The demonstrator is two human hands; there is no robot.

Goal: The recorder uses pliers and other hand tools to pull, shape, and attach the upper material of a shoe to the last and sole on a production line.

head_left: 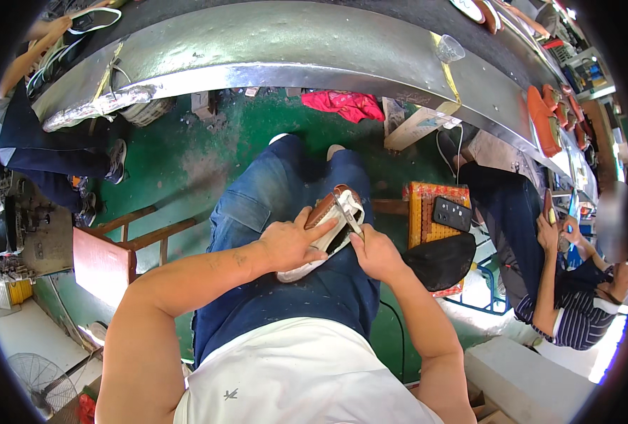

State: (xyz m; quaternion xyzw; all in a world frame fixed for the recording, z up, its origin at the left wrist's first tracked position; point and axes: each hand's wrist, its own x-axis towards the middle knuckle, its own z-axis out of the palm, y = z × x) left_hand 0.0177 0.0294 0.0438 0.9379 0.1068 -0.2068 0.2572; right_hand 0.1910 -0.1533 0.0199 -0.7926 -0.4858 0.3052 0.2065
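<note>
On my lap lies a shoe [319, 214] with a brown upper and white parts around its dark opening. My left hand [290, 242] is wrapped over its left side, fingers pressed on the upper. In my right hand [377, 254] I grip a slim metal tool [349, 218]. Its narrow end reaches across the shoe's opening, against or just over the white edge. Whether it is a knife or pincers I cannot tell. The shoe's underside is hidden against my blue trousers [239, 205].
A metal-edged workbench [257, 74] curves across the front, holding a plastic cup [449, 48] and orange shoes [542, 120]. Beside me stand a wooden stool [102, 261] and a beaded seat [425, 230] bearing a phone [452, 213] and black cloth [444, 261]. Co-workers sit at both sides.
</note>
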